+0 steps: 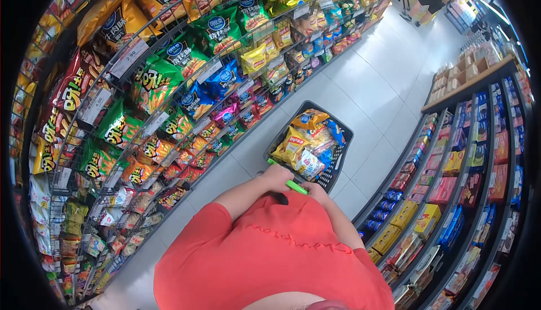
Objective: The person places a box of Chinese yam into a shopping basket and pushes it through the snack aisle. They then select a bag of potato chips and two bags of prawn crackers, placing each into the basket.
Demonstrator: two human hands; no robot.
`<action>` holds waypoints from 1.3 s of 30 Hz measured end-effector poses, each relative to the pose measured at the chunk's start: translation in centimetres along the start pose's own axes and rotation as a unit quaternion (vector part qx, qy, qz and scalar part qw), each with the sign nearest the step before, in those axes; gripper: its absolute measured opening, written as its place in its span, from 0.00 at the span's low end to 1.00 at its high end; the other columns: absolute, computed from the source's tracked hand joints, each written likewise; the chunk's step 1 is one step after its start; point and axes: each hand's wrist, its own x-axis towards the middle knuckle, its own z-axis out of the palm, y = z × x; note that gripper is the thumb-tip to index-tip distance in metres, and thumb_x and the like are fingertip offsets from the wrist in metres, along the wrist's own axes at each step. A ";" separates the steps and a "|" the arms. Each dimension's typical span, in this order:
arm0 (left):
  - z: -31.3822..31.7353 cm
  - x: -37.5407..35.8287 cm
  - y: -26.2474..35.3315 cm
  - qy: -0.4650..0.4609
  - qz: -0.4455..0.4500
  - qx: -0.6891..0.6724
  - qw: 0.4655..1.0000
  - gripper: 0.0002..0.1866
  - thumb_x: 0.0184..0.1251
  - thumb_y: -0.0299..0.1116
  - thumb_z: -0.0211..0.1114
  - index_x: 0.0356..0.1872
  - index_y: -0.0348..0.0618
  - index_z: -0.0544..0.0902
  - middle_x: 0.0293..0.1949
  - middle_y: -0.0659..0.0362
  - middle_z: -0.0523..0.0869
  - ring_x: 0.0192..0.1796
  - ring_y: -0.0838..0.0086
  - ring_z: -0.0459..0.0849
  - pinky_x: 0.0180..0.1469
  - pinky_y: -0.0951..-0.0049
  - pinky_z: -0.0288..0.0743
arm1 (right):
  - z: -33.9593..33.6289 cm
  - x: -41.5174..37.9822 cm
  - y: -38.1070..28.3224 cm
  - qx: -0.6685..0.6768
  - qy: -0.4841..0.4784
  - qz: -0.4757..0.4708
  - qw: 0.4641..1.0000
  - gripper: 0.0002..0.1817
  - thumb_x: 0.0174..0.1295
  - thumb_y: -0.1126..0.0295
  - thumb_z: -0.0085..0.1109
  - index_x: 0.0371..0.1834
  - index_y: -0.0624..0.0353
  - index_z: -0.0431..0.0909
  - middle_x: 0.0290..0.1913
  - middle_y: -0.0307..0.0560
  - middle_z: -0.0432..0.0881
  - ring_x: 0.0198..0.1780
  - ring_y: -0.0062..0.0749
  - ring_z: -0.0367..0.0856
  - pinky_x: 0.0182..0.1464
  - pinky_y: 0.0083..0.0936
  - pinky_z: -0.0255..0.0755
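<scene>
My left hand is closed round the green handle of a dark shopping cart. Close beside it, my right hand grips the same bar, its fingers partly hidden. Bagged snacks fill much of the cart: a yellow bag, an orange bag, a white and blue bag and a blue bag at the far right corner. Clear packaging shows in the middle, but its contents are hard to make out.
Wire shelves of chip bags line the left side, with price tags along their edges. Boxed snacks stand on shelves to the right. Pale floor tiles run between them. Farther up the aisle is another person beside a cart.
</scene>
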 end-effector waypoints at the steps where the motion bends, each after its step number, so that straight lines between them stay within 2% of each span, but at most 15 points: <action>1: 0.2 0.0 -0.1 0.001 -0.001 0.000 1.000 0.16 0.48 0.51 0.71 0.28 0.49 0.86 0.30 0.53 0.87 0.38 0.54 0.87 0.40 0.52 0.78 | 0.0 0.0 0.0 -0.001 -0.001 0.000 1.000 0.22 0.57 0.63 0.73 0.52 0.63 0.83 0.39 0.44 0.87 0.39 0.26 0.81 0.44 0.26 0.75; 7: 0.3 0.0 0.0 0.006 -0.005 0.005 1.000 0.16 0.49 0.50 0.70 0.26 0.49 0.85 0.30 0.54 0.87 0.37 0.55 0.87 0.39 0.53 0.78 | 0.0 0.3 0.3 0.007 -0.012 0.002 1.000 0.22 0.57 0.63 0.73 0.51 0.64 0.83 0.40 0.45 0.88 0.40 0.25 0.82 0.44 0.26 0.75; 13: -3.1 -0.2 0.4 -0.059 0.003 -0.076 0.995 0.18 0.51 0.47 0.72 0.37 0.44 0.87 0.37 0.52 0.88 0.44 0.55 0.87 0.47 0.55 0.79 | -0.2 0.1 0.0 -0.016 -0.008 0.009 1.000 0.22 0.57 0.64 0.73 0.52 0.65 0.83 0.40 0.45 0.88 0.40 0.24 0.81 0.45 0.26 0.75; 14: -4.6 -0.2 0.8 0.035 0.053 -0.132 0.989 0.15 0.52 0.41 0.73 0.38 0.44 0.86 0.39 0.52 0.87 0.45 0.57 0.86 0.49 0.57 0.79 | -0.1 0.3 0.5 0.018 -0.010 0.006 1.000 0.22 0.56 0.64 0.74 0.51 0.65 0.83 0.40 0.44 0.87 0.40 0.24 0.81 0.45 0.26 0.75; 17: -15.1 -0.9 6.7 0.289 0.144 -0.179 0.929 0.09 0.55 0.26 0.72 0.38 0.41 0.85 0.43 0.55 0.86 0.49 0.59 0.84 0.52 0.62 0.78 | 0.2 0.3 1.1 0.059 -0.005 0.004 0.998 0.22 0.54 0.62 0.74 0.48 0.64 0.84 0.38 0.46 0.88 0.39 0.26 0.82 0.44 0.28 0.75; 19: -24.8 -4.9 13.1 0.417 0.236 -0.165 0.862 0.08 0.56 0.25 0.72 0.38 0.42 0.85 0.42 0.56 0.87 0.47 0.60 0.85 0.51 0.60 0.78 | 0.1 0.5 1.2 0.064 0.012 0.006 0.998 0.21 0.53 0.61 0.73 0.46 0.62 0.84 0.37 0.49 0.88 0.38 0.29 0.83 0.43 0.30 0.75; 21: -30.2 -9.5 17.7 0.451 0.262 -0.092 0.848 0.09 0.56 0.28 0.72 0.39 0.46 0.86 0.42 0.58 0.87 0.44 0.63 0.85 0.45 0.61 0.79 | 0.0 0.8 1.3 0.020 -0.005 -0.011 1.000 0.20 0.53 0.62 0.72 0.46 0.61 0.84 0.38 0.49 0.88 0.40 0.30 0.83 0.44 0.30 0.75; 23: -32.5 -11.6 20.9 0.519 0.428 -0.164 0.722 0.15 0.64 0.28 0.67 0.52 0.53 0.82 0.55 0.60 0.81 0.58 0.70 0.76 0.57 0.63 0.73 | -0.1 0.5 1.5 0.002 0.003 -0.015 1.000 0.21 0.53 0.60 0.72 0.47 0.60 0.84 0.39 0.51 0.88 0.41 0.32 0.84 0.46 0.31 0.76; 25: -33.5 -12.4 22.2 0.573 0.560 -0.219 0.557 0.21 0.73 0.29 0.61 0.65 0.60 0.78 0.68 0.62 0.76 0.73 0.77 0.67 0.68 0.65 0.67 | -0.4 0.4 0.6 -0.021 -0.005 -0.003 1.000 0.23 0.52 0.58 0.72 0.48 0.60 0.84 0.40 0.53 0.88 0.42 0.35 0.85 0.47 0.32 0.76; 26: -33.7 -12.2 22.3 0.570 0.561 -0.219 0.559 0.21 0.73 0.29 0.61 0.65 0.60 0.78 0.68 0.62 0.76 0.73 0.77 0.67 0.68 0.65 0.67 | -0.3 0.6 0.8 -0.010 -0.004 -0.006 1.000 0.24 0.52 0.56 0.72 0.48 0.60 0.84 0.41 0.54 0.88 0.42 0.37 0.85 0.48 0.34 0.76; 28: -33.9 -11.3 23.0 0.559 0.609 -0.222 0.517 0.18 0.72 0.27 0.60 0.60 0.55 0.81 0.64 0.64 0.79 0.65 0.77 0.74 0.55 0.74 0.76 | -0.1 1.0 1.2 -0.003 -0.008 -0.012 1.000 0.24 0.52 0.56 0.72 0.48 0.60 0.84 0.42 0.54 0.88 0.43 0.37 0.86 0.48 0.34 0.76; 29: -33.6 -11.1 22.9 0.559 0.607 -0.220 0.521 0.18 0.72 0.27 0.60 0.60 0.55 0.81 0.64 0.64 0.79 0.65 0.77 0.74 0.55 0.74 0.76 | -0.1 1.0 1.5 0.000 -0.009 -0.012 1.000 0.24 0.52 0.56 0.72 0.49 0.60 0.84 0.42 0.54 0.88 0.43 0.37 0.86 0.48 0.34 0.76; 31: -33.0 -10.8 22.6 0.572 0.636 -0.257 0.449 0.16 0.69 0.23 0.63 0.55 0.50 0.83 0.59 0.65 0.82 0.64 0.77 0.76 0.52 0.77 0.78 | 0.1 1.1 2.1 0.011 -0.012 -0.005 1.000 0.24 0.52 0.56 0.72 0.48 0.60 0.84 0.42 0.53 0.88 0.43 0.37 0.86 0.48 0.33 0.76; 34: -32.3 -10.8 23.7 0.647 0.569 -0.248 0.443 0.15 0.65 0.19 0.65 0.51 0.45 0.84 0.55 0.64 0.83 0.63 0.76 0.76 0.50 0.77 0.78 | -0.1 0.8 1.4 0.004 -0.004 -0.003 1.000 0.22 0.52 0.57 0.72 0.46 0.61 0.84 0.38 0.53 0.88 0.39 0.35 0.86 0.44 0.32 0.76; 39: -32.5 -10.0 24.2 0.638 0.584 -0.281 0.416 0.16 0.62 0.16 0.66 0.49 0.45 0.84 0.52 0.65 0.83 0.60 0.76 0.77 0.49 0.77 0.79 | -0.3 0.7 1.1 0.009 -0.018 -0.004 1.000 0.20 0.55 0.62 0.72 0.48 0.60 0.84 0.39 0.47 0.88 0.40 0.27 0.83 0.45 0.29 0.76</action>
